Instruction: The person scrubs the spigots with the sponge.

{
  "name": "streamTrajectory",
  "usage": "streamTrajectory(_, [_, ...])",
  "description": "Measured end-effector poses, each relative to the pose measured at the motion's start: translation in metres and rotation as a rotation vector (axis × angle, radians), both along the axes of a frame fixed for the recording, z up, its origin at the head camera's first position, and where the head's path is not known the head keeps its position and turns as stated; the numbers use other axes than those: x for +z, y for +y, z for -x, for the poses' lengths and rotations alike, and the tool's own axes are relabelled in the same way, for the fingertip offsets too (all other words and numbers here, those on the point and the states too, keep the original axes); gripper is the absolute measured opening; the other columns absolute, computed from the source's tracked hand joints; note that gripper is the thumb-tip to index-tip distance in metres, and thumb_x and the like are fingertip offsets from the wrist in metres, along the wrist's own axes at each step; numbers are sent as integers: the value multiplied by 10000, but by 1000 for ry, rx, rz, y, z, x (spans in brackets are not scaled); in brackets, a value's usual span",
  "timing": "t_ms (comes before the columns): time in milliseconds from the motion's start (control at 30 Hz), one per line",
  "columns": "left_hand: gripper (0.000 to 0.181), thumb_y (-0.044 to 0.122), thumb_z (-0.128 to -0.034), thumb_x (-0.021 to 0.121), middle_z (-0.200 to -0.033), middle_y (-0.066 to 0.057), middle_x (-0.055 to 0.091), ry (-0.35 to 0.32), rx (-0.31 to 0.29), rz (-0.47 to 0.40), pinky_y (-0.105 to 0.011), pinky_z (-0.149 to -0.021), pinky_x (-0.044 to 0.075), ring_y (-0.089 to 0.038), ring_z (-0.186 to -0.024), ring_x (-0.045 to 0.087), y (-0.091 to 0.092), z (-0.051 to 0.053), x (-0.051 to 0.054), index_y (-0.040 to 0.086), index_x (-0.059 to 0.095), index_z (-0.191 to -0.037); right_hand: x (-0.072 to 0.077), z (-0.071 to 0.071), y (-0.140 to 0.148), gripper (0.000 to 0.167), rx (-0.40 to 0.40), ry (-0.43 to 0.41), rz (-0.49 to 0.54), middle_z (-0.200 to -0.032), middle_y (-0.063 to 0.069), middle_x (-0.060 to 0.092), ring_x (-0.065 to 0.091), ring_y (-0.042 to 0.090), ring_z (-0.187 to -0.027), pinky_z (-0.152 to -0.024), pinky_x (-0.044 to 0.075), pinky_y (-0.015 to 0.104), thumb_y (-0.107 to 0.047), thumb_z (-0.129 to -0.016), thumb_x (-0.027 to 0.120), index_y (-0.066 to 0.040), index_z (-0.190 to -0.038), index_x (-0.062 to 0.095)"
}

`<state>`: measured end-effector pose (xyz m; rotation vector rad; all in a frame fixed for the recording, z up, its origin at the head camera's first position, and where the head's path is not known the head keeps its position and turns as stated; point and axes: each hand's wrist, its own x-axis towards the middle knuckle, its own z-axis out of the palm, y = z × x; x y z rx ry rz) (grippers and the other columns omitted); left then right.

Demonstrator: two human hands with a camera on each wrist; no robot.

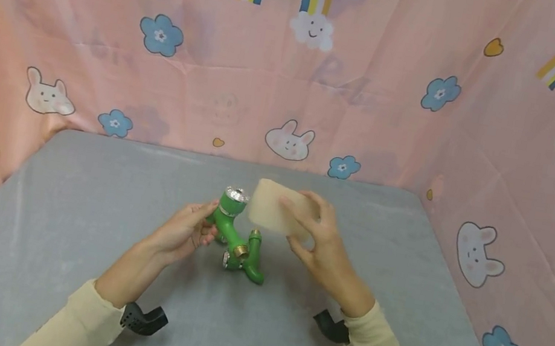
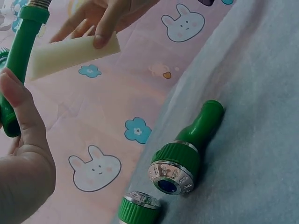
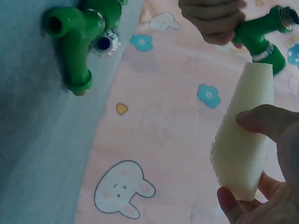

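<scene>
My left hand [image 1: 185, 231] holds a green faucet [image 1: 228, 225] with a silver-rimmed knob and a brass threaded end, raised above the table. In my right hand [image 1: 323, 245] is a pale cream sponge [image 1: 272, 206], pinched between thumb and fingers. The sponge is close to the faucet's knob; whether they touch is unclear. More green faucet pieces lie on the table below: one faucet [image 2: 205, 123] shows whole in the left wrist view, with a second ribbed green knob [image 2: 139, 209] cut off at the frame's lower edge.
A grey cloth [image 1: 48, 257] covers the table. Pink printed curtains [image 1: 203, 87] hang behind it and at both sides. Black wrist mounts [image 1: 145, 320] stick out from the cream sleeves [image 1: 82, 318].
</scene>
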<state>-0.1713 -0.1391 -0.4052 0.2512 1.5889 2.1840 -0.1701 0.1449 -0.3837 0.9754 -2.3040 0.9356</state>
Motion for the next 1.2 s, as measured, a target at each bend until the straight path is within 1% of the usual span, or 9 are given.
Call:
streamTrajectory(133, [376, 400, -1085, 431, -707, 104, 659, 36, -52, 0, -115, -582, 490, 0, -606, 583, -1, -1, -2, 208, 718, -934, 8, -3, 7, 644, 33, -116, 87, -1475, 214, 418, 445, 389, -1286, -928, 502, 561, 59, -839, 723, -130, -1435, 569])
streamTrajectory(233, [332, 370, -1081, 455, -755, 103, 698, 105, -113, -15, -130, -629, 531, 3, -658, 627, 0, -1, -5, 217, 728, -969, 15, -10, 6, 631, 115, -182, 138, -1500, 160, 430, 481, 332, -1276, -908, 500, 499, 19, -856, 703, -160, -1446, 567])
streamTrajectory(367, [299, 358, -1068, 479, -802, 117, 717, 195, -177, -46, -152, -687, 563, 10, -723, 656, 1, -2, -7, 235, 731, -964, 16, -17, -1, 614, 211, -243, 111, -1514, 141, 440, 499, 323, -1302, -941, 514, 483, -14, -873, 692, -191, -1448, 571])
streamTrajectory(433, [289, 364, -1063, 491, -809, 122, 717, 223, -173, -63, -151, -694, 565, 13, -731, 657, 0, -2, -8, 241, 728, -954, 14, -17, -4, 607, 223, -266, 103, -1511, 154, 436, 488, 341, -1314, -961, 506, 506, -5, -871, 691, -183, -1440, 579])
streamTrajectory(600, [258, 383, -1049, 524, -833, 110, 727, 289, -135, -95, -145, -682, 565, 6, -728, 658, -6, -2, -4, 222, 725, -1025, 10, -8, 1, 586, 169, -275, 56, -1479, 177, 448, 484, 360, -1300, -981, 490, 538, 24, -854, 696, -148, -1407, 610])
streamTrajectory(800, [241, 280, -1080, 478, -899, 88, 746, 357, -127, 8, -214, -713, 602, -39, -761, 674, -7, -3, 3, 223, 712, -1068, 18, -6, 17, 602, 140, -336, 98, -1506, 131, 423, 453, 322, -1327, -991, 446, 510, 54, -853, 657, -153, -1415, 600])
streamTrajectory(1000, [168, 228, -1047, 558, -924, 29, 736, 381, -144, 161, -386, -769, 640, -121, -782, 708, 0, -4, 5, 94, 658, -1067, 25, -17, 15, 608, 227, -347, 80, -1528, 93, 435, 449, 300, -1358, -968, 483, 465, 25, -867, 653, -189, -1432, 586])
streamTrajectory(1100, [155, 206, -1043, 569, -915, 24, 727, 404, -169, 165, -416, -760, 640, -131, -781, 714, 2, -5, 4, 72, 638, -1077, 24, -18, 12, 624, 287, -371, 53, -1537, 110, 426, 434, 315, -1381, -981, 483, 475, 32, -875, 641, -201, -1449, 570])
streamTrajectory(1200, [88, 182, -1034, 584, -913, 42, 733, 413, -152, 152, -361, -734, 641, -114, -774, 710, 1, -5, 4, 116, 640, -1048, 20, -14, 13, 633, 320, -389, 40, -1536, 135, 427, 434, 334, -1377, -963, 490, 464, 38, -871, 623, -203, -1454, 565])
